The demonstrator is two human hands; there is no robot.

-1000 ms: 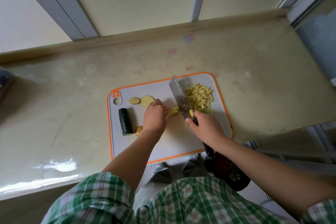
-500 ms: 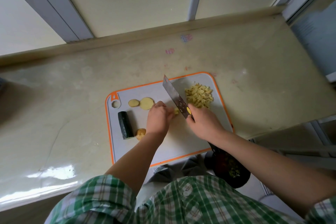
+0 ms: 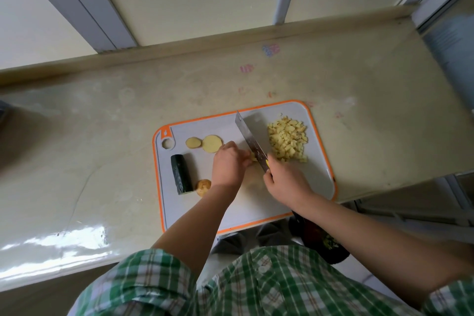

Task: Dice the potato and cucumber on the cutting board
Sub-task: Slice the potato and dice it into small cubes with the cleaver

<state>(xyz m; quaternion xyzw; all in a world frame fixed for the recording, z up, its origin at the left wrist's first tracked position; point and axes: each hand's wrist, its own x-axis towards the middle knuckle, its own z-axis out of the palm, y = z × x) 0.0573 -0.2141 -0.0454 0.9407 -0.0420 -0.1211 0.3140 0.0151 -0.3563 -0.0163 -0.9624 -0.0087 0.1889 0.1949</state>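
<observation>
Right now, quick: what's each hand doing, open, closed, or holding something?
Left hand: fingers curled, holding a potato piece beside the blade.
Right hand: closed, gripping the knife.

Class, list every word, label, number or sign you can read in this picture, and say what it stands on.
Nothing legible.
On the counter: pink and blue scribbles, no readable letters.
On the cutting board tab: a white mark, too small to read.
On the knife: dark marks, blurred.

The person wears a green-and-white plaid shirt (image 3: 256, 282) with sleeves rolled above bare forearms.
</observation>
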